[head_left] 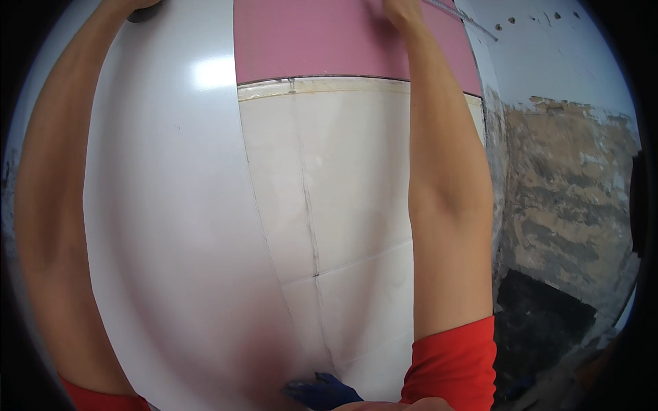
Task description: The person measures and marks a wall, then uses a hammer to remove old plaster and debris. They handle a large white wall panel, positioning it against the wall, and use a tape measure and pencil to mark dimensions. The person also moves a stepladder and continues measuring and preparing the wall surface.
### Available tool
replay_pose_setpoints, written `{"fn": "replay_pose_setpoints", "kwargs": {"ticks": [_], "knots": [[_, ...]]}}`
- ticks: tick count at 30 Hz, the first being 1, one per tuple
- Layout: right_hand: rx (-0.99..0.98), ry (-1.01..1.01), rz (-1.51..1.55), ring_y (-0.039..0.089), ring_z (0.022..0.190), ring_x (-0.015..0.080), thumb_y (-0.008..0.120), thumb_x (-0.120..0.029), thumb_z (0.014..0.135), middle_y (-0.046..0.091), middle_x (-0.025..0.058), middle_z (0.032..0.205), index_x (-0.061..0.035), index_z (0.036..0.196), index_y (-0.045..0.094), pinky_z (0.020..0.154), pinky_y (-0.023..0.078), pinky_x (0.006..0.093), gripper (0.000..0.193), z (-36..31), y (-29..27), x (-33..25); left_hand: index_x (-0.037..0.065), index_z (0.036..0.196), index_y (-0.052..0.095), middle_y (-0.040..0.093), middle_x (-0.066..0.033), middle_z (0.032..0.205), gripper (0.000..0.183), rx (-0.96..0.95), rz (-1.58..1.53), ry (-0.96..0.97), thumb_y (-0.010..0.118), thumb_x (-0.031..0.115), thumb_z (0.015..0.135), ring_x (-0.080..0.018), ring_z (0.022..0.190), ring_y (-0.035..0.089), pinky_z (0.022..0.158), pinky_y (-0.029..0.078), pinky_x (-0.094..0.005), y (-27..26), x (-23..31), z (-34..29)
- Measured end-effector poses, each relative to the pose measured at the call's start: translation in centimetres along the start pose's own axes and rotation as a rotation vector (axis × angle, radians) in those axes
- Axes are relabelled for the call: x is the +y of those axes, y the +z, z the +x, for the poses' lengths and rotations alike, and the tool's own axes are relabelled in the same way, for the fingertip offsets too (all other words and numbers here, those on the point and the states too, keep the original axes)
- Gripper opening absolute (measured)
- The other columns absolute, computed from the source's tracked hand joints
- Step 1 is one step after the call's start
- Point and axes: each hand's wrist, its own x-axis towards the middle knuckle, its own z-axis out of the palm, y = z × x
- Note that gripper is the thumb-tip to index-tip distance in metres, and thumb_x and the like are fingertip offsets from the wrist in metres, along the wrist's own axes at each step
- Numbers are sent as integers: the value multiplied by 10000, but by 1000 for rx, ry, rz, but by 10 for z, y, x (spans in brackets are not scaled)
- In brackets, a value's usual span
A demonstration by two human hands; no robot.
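One long, glossy white panel (171, 185) fills the left-centre of the view, running from the top edge to the bottom; its surface is smooth, with a bright glare patch high up, a tiny dark speck below that, and a blurred reddish tint toward the foot. Its right edge borders a pink panel (322, 41) above and a cream tiled surface (356, 157) beneath, the latter crossed by thin dark joints. Both arms reach up along the sides, bare below red sleeves (452, 356). The left arm bows outward past the white panel's left edge, and the left hand (130, 3), cut off at the top, is at a dark rounded object (144, 12); whether its fingers grip this cannot be told. The right arm rises nearly straight over the tiles, bent slightly inward, bringing the right hand (402, 8) in front of the pink panel, mostly out of frame, so its grip cannot be told either.
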Motion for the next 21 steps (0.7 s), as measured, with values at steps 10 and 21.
{"fn": "replay_pose_setpoints", "kwargs": {"ticks": [10, 21], "knots": [[51, 152, 283, 271, 1557, 465, 543, -445, 1029, 383, 298, 1625, -43, 1485, 552, 1297, 175, 549, 608, 20, 30, 12, -3, 946, 797, 768, -216, 1041, 408, 13, 84, 136, 625, 367, 946, -397, 1005, 719, 909, 555, -492, 7, -13, 11], [15, 349, 576, 322, 1538, 450, 544, -511, 1014, 399, 339, 1598, 83, 1529, 447, 1284, 249, 463, 792, 14, 3, 2, 35, 852, 771, 740, -142, 836, 383, -189, -94, 114, 622, 349, 1013, -292, 791, 680, 792, 521, -440, -35, -23, -9]]}}
